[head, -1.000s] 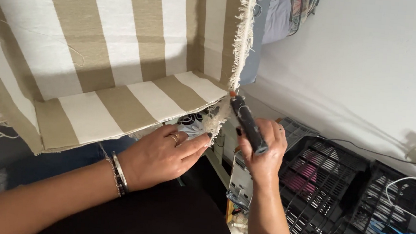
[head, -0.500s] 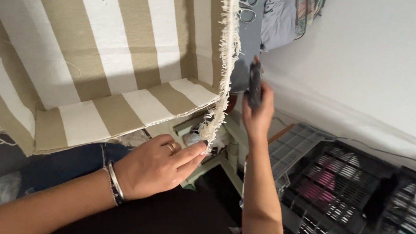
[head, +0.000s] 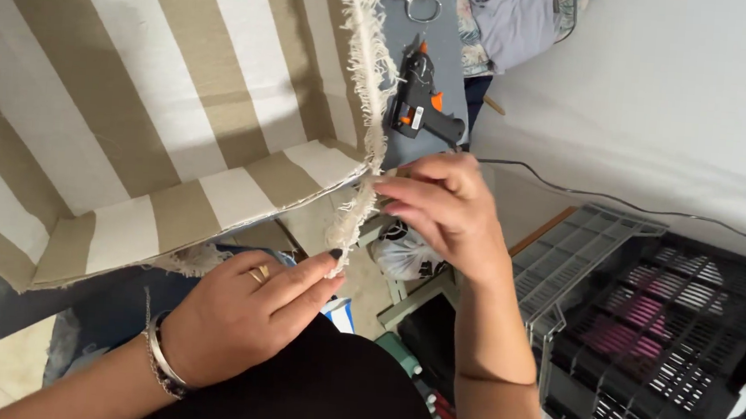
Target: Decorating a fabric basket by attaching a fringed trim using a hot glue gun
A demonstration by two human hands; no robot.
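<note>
Between the two hands, a cream frayed fringe [head: 365, 102] is running down the edge of a beige-and-white striped fabric [head: 133, 102]. At the lower end of that fringe, the left hand [head: 245, 315] is lying palm down with its fingers stretched out and close together, the dark-nailed fingertips [head: 332, 277] touching the loose tail of the fringe; nothing is being gripped in it. A gold ring is showing on one finger and a silver bracelet [head: 157, 361] is circling the wrist. Just above and to the right of it, the right hand [head: 444, 211] is pinching the fringe where the fabric folds at its corner, the fingers curled narrow around the threads.

Beyond the right hand, a black glue gun [head: 421, 102] with an orange trigger is resting on a grey surface, just beside the fringe, and its cable [head: 622, 202] is trailing away to the right. Farther up from the gun, a pair of scissors [head: 417, 5] is lying. Right of the right forearm, a grey plastic crate [head: 582, 253] and a black plastic crate [head: 681, 349] are standing side by side.
</note>
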